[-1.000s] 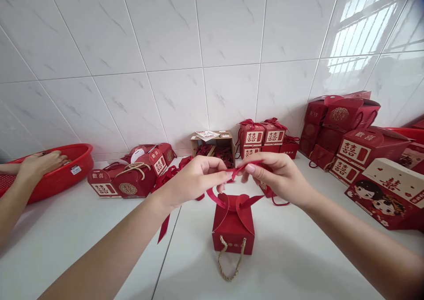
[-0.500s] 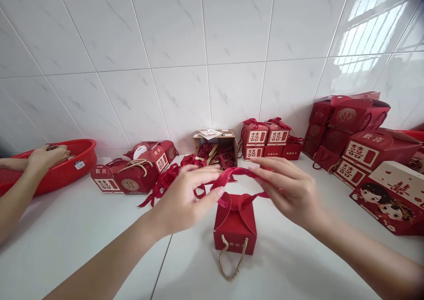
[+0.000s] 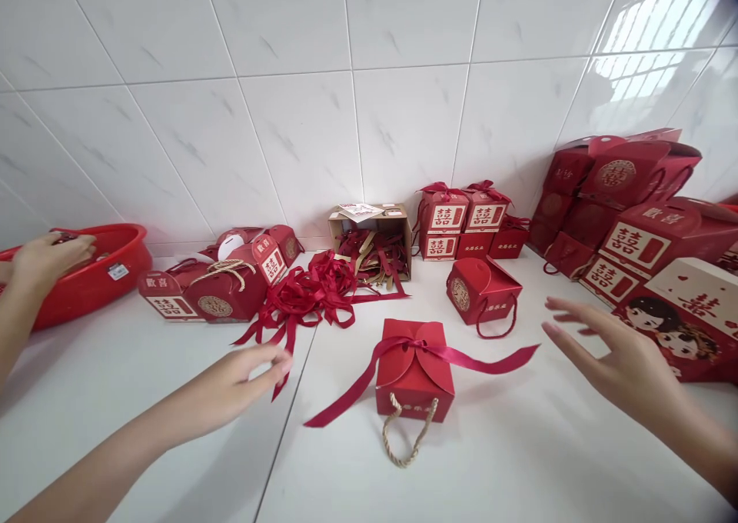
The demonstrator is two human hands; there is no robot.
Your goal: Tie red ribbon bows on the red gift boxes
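Observation:
A small red gift box (image 3: 415, 404) with a twisted tan rope handle (image 3: 397, 458) stands upright in front of me. Across its folded top flaps lies a red ribbon (image 3: 490, 363), crossed or knotted at the middle, its tails spreading left and right. My left hand (image 3: 245, 384), loosely curved with a gap between thumb and fingers, is left of the box, near the left tail and a loose ribbon end. To the right, my right hand (image 3: 614, 354) hovers beyond the other tail with fingers spread. Neither hand touches the box or its ribbon.
A pile of red ribbons (image 3: 314, 288) lies before a cardboard box (image 3: 409, 238) of ribbon strips. Another small red box (image 3: 487, 292) sits behind right. Stacked gift boxes (image 3: 623, 192) fill the right. At left, another person's hand (image 3: 51, 258) is over a red basin (image 3: 124, 250).
Both hands have let go of the ribbon and moved apart, left and right. The ribbon now rests across the box top with its tails out. The second small box behind has come into sight.

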